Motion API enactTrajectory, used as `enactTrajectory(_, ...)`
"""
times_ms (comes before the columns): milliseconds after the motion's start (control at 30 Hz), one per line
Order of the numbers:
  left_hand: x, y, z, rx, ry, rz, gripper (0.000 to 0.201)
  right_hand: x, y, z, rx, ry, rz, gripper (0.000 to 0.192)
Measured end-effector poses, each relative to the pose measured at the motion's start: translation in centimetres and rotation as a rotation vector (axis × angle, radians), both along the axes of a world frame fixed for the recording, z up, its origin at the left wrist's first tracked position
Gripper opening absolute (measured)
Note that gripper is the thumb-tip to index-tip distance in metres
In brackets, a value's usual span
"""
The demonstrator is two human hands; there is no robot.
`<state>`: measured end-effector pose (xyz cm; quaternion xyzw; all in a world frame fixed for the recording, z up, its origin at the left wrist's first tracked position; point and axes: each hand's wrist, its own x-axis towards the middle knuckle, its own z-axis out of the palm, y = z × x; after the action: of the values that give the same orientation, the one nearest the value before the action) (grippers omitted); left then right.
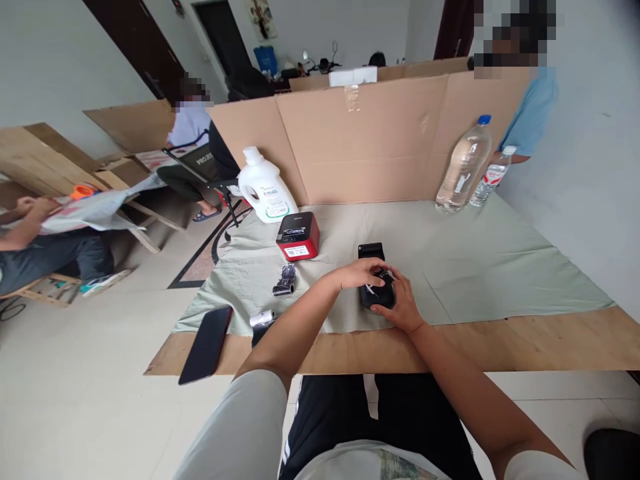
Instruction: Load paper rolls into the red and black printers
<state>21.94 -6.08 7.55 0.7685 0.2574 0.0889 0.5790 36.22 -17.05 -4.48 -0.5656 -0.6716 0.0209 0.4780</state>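
Head view: both hands were on a small black device (376,293) lying on the green cloth (500,267) over the tabletop (525,343), near the cloth's front edge. Left hand (363,272) lay across the device's top, fingers curled over it and pressed close together. Right hand (400,303) cupped the device from its right and near side, fingers wrapped around it; the fingertips were hidden, so the exact pinch could not be told. A black lid or flap (371,251) stood just behind the device, touching it or part of it, unclear which.

Left of the device and further back sat a red-and-black printer (298,236). Behind the printer, a white jug (265,187). Left of the device, a small dark metal part (285,280). Left and nearer the front edge, a white roll (263,318), and beyond it a black phone (206,343) overhanging the tabletop's edge. Well right of the device and back, two clear bottles (464,165) side by side against a cardboard wall (360,147). Other people sat or stood past the cardboard and off to the left.
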Motion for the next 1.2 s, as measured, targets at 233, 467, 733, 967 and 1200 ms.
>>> enactTrajectory(233,-0.2,1.2,-0.9,-0.097,-0.019,0.043,0.032,0.5,-0.5,0.8,-0.107,0.450,0.110,0.095)
enactTrajectory(467,1.2,0.9,-2.5,0.553,0.367,0.220,0.028,0.3,-1.3,1.6,-0.121,0.481,0.225,0.047)
enactTrajectory(733,1.8,-0.7,-3.0,0.825,0.484,0.231,0.021,0.4,-1.7,2.5,-0.102,0.391,0.277,0.034)
enactTrajectory(967,0.5,-0.5,-4.2,0.799,0.227,0.279,0.014,0.3,-1.8,2.3,-0.118,0.456,0.304,0.033)
enactTrajectory(1200,-2.0,1.3,-3.7,0.765,0.001,-0.030,0.035,0.2,-1.7,2.2,-0.154,0.462,0.284,0.037)
